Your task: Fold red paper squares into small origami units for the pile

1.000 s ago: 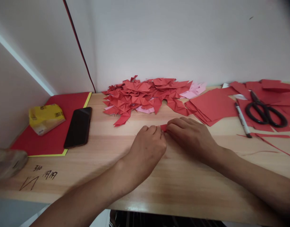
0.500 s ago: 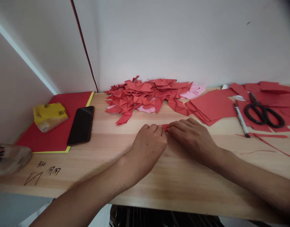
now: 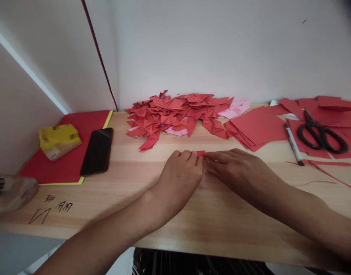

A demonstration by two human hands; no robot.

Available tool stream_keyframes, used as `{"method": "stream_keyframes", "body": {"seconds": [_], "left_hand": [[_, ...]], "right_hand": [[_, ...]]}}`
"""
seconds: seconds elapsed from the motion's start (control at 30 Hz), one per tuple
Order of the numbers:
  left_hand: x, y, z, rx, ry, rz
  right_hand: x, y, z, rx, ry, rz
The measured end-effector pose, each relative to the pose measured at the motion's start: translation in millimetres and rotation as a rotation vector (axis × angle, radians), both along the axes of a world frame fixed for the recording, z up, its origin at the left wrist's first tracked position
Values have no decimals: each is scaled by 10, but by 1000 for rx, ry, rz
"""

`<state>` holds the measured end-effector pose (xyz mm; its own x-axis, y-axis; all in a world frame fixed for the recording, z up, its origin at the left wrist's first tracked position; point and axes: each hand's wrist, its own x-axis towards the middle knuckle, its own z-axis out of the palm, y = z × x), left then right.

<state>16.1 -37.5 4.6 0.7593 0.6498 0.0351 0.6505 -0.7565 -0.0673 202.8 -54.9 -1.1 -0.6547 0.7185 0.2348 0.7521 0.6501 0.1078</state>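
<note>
A small folded piece of red paper (image 3: 201, 153) lies on the wooden table between my hands, mostly covered by fingers. My left hand (image 3: 183, 173) is closed on its left part, fingers curled and pressed down. At its right end, the fingertips of my right hand (image 3: 235, 164) touch the paper, with the fingers fairly straight and close together. Just behind the hands, a heap of folded red paper pieces (image 3: 172, 110) rests near the wall, with some pink ones (image 3: 235, 109) among them.
Flat red paper squares (image 3: 258, 126) are stacked at back right. Black-handled scissors (image 3: 321, 133) lie on red scraps, beside a marker (image 3: 293, 145) and thin red strips (image 3: 330, 163). Leftward are a phone (image 3: 97, 151), a yellow packet (image 3: 59, 139), red sheets (image 3: 49, 172) and a bottle (image 3: 15, 191).
My right hand has shifted slightly right and toward me, its fingers straighter and lower at the paper's right end. My left hand stays in place on the paper.
</note>
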Motion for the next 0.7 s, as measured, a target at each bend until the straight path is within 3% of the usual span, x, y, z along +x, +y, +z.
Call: {"method": "stream_keyframes", "body": {"seconds": [0.33,0.7], "left_hand": [[26,-27,-42,57,66,-36],[28,-58,-64,74,61,-17]], "right_hand": [[36,-10,34,-61,-44,-24],[-30,-11,-21,11,24,9]]}}
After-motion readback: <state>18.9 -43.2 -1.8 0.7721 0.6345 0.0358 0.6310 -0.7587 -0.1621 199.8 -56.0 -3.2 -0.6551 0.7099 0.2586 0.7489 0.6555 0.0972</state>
